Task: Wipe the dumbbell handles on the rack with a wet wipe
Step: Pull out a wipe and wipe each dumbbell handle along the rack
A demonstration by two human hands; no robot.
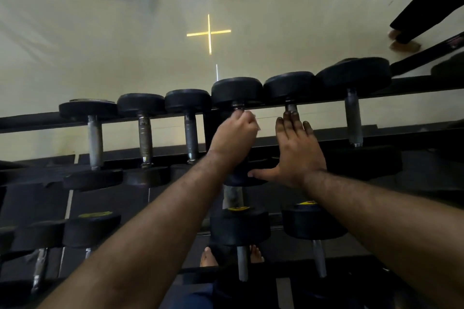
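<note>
The wipe (253, 120) showed only as a pale scrap at the knuckles of the left hand (232, 134), which was curled round the handle of the fourth dumbbell (237, 90) on the top rail of the rack (414, 85), close under its far head. The handle itself was almost wholly hidden by that fist. The right hand (297, 152) lay flat with fingers straight along the handle of the next dumbbell (288, 85), fingertips near its far head and thumb spread toward the left wrist; it held nothing and seemed to steady the weight. The step in hand looked like the wiping of the fourth handle, at the far end of a stroke. Three dumbbells to the left, the nearest at (187, 103), and a bigger one to the right (352, 75) lay with handles bare; whether any had been wiped I could not tell. The next move would likely call for drawing the wipe back along the bar, then shifting to the neighbour, and for that the flat right hand would have to lift clear. A lower tier (241, 228) held more dumbbells near the person's bare feet. Beyond the rack ran a pale floor (125, 45) with a yellow cross (209, 32), and another person's leg (426, 2) at the right.
</note>
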